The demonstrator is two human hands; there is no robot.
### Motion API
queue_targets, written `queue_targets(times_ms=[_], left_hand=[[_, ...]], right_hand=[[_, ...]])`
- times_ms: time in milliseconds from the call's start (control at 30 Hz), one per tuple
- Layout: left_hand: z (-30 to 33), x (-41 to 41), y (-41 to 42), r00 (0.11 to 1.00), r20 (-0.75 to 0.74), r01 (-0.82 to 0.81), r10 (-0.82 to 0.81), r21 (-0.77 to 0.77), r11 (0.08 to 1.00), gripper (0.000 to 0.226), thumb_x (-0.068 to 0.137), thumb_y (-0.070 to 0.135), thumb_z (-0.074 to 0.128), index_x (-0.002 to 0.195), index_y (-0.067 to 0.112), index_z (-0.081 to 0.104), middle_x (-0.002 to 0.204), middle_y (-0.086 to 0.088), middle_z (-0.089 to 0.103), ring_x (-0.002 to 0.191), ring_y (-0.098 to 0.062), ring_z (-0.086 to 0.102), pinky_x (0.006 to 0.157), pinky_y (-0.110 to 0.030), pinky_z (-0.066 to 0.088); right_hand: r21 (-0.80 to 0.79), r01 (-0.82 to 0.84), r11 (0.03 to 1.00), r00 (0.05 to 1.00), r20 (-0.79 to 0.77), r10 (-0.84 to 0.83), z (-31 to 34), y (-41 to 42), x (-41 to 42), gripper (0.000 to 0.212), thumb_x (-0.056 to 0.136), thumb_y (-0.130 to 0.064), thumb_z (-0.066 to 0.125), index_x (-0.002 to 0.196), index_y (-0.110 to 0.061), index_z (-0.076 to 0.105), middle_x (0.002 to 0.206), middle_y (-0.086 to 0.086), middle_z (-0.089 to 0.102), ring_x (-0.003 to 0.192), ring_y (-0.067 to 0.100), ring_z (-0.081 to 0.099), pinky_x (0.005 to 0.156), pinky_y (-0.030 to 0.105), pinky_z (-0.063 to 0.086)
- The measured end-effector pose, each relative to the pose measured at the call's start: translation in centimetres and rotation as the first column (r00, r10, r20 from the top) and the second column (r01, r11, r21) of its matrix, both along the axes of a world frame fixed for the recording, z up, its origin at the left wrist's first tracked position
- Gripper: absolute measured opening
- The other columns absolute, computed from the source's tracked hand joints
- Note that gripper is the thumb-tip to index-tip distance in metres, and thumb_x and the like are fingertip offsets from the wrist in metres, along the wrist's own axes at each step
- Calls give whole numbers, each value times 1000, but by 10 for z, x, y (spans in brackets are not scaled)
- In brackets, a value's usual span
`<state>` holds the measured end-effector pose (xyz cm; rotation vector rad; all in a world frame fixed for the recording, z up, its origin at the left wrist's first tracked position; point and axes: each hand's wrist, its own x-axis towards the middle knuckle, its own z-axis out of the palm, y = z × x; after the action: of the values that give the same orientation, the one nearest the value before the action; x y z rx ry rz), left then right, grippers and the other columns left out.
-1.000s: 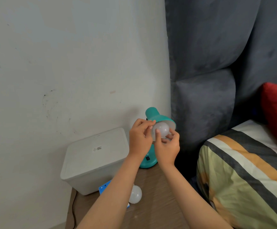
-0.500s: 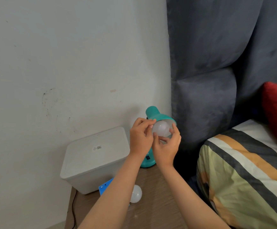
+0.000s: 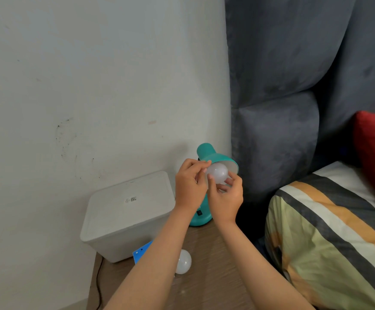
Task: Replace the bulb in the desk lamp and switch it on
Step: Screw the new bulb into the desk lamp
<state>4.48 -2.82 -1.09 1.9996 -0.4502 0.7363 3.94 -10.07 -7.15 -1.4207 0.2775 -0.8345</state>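
since 0.5 s ago the right hand [image 3: 226, 195] has re-set its fingers slightly on the bulb in the shade [image 3: 218, 172]; the lamp shade [image 3: 217, 158] and the left hand [image 3: 189, 186] hold about the same place, and nothing on the table has shifted.

left to right:

1. white lidded storage box [image 3: 128, 211]: stands against the wall at the back of the wooden bedside table [image 3: 206, 260], clear of the work area.
2. blue card [image 3: 140, 253]: lies in front of the box, partly hidden by the left forearm.
3. spare bulb [image 3: 183, 261]: lies loose on the table, touching neither hand. whether it is the old or the new one cannot be told.
4. left hand: fingers curled closed at the left rim of the shade, tips touching the rim and the bulb's left side. judged purpose: to brace the shade so that it does not swing under turning force.
5. teal desk lamp base [image 3: 201, 217]: stands on the table behind both wrists, its black switch [image 3: 199, 213] facing the person and untouched.
6. right hand: thumb on the left of the globe, fingers wrapped under and to its right, closed on the bulb. this is a turning grip.
7. bulb in the shade: sits in the shade mouth, globe projecting; the socket is hidden, so thread seating cannot be told.

the lamp is unlit. judged step: screwing at the socket; switching on remains.
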Motion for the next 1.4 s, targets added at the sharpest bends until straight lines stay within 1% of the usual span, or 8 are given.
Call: queue_targets(times_ms=[167, 367, 533, 667, 833, 967, 1200, 1400], left_hand=[[0, 0, 0, 1000, 4, -2, 2, -11, 1000, 23, 85, -1, 58, 99, 12, 71, 91, 2, 59, 83, -6, 58, 70, -15, 50], [1, -1, 0, 1000, 1, 0, 0, -7, 1000, 22, 85, 0, 59, 98, 13, 71, 92, 1, 60, 83, -7, 59, 71, -16, 51], [3, 0, 0, 1000, -23, -12, 12, -14, 1000, 21, 85, 1, 59, 98, 13, 71, 94, -1, 62, 87, -10, 60, 77, -13, 51], [4, 0, 1, 1000, -17, -12, 11, -17, 1000, 21, 85, 2, 60, 98, 13, 71, 94, -2, 62, 86, -9, 60, 76, -9, 48], [3, 0, 1, 999, -30, -20, 19, -38, 999, 22, 85, 1, 60, 98, 15, 71, 94, -2, 62, 86, -7, 59, 75, -9, 48], [4, 1, 0, 999, -19, -26, 26, -26, 999, 21, 86, 3, 59, 99, 14, 71, 95, -2, 62, 87, -8, 59, 76, -9, 47], [3, 1, -1, 999, -20, -25, 25, -25, 999, 22, 86, 2, 59, 99, 14, 71, 95, -3, 62, 87, -6, 59, 76, -8, 47], [4, 3, 3, 1000, -19, -19, 18, -30, 999, 22, 85, 1, 60, 99, 14, 72, 94, -3, 63, 87, -8, 60, 76, -7, 46]], right_hand=[[-120, 1, 993, 998, 62, 7, -1, 2, 0, 56, 75, -13, 78, 123, -16, 50, 118, 6, 43, 89, 20, 62, 72, 17, 56], [-25, 12, 1000, 1000, -24, -13, 5, -2, 1, 58, 78, -30, 75, 125, -11, 46, 118, 11, 57, 83, 11, 64, 64, 7, 51], [-100, 3, 995, 999, 41, 1, -1, 5, 3, 63, 78, -14, 75, 129, -23, 40, 124, 7, 42, 99, 26, 62, 77, 30, 59], [-7, 7, 1000, 999, -45, -7, 2, 1, 2, 54, 80, -31, 73, 123, -17, 44, 113, 12, 58, 77, 10, 65, 64, 16, 54], [-84, -14, 996, 1000, 27, 16, 0, 3, 2, 54, 76, -16, 78, 119, -12, 45, 119, 4, 43, 87, 21, 63, 71, 26, 58], [-77, -12, 997, 1000, -8, 11, 1, 0, 6, 53, 75, -28, 77, 115, -17, 44, 116, 8, 52, 87, 26, 67, 67, 33, 60], [-131, -13, 991, 1000, -8, 12, 4, 0, 3, 60, 72, -14, 79, 121, -12, 44, 122, 11, 42, 98, 21, 58, 74, 26, 57], [-54, -21, 998, 998, -53, 18, 10, -2, 4, 52, 75, -27, 78, 113, -11, 47, 111, 12, 56, 77, 21, 66, 57, 4, 47]])
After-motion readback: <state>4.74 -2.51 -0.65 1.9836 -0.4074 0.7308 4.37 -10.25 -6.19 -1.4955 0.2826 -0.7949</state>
